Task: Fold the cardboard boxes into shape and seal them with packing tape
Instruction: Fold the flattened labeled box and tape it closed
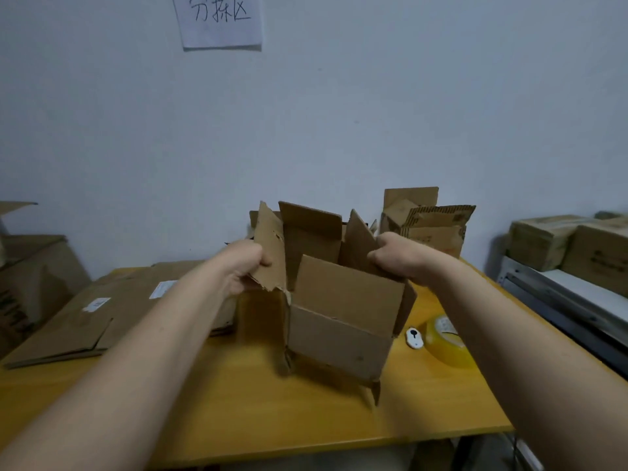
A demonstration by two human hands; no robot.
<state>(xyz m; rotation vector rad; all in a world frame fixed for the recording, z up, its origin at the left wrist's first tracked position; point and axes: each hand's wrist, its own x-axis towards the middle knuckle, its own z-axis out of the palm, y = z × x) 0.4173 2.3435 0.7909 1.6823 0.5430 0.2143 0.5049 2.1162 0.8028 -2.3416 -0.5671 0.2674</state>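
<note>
So far, only the shaping has begun. One cardboard box (339, 321) stands opened into a square tube over the middle of the yellow table (238, 419), its upper flaps splayed outward and its lower flaps hanging loose near the tabletop — whether it rests on them or is held just clear I cannot tell. The left hand (243, 266) grips the torn left flap (270, 249), fingers curled round its ragged edge; the right hand (396, 254) grips the right flap (360, 243) the same way. No tape shows on any seam of this box, so I judge it unsealed at both ends, with the bottom flaps yet to be folded in.

The sealing supplies wait untouched to the right of the box: a roll of yellowish packing tape (447, 341) lying on the table, and just beside it a small white cutter (414, 337). To the left lies a stack of flattened cardboard boxes (102, 314) with white labels — more folding left, by the look of it. Behind the box, against the wall, stand a few opened cartons (431, 222) with flaps up; whether they are taped is not visible. Further boxes (560, 243) sit on a shelf at the far right.

Overall the task looks early: one box half formed, no sealing evident, a pile still flat.
</note>
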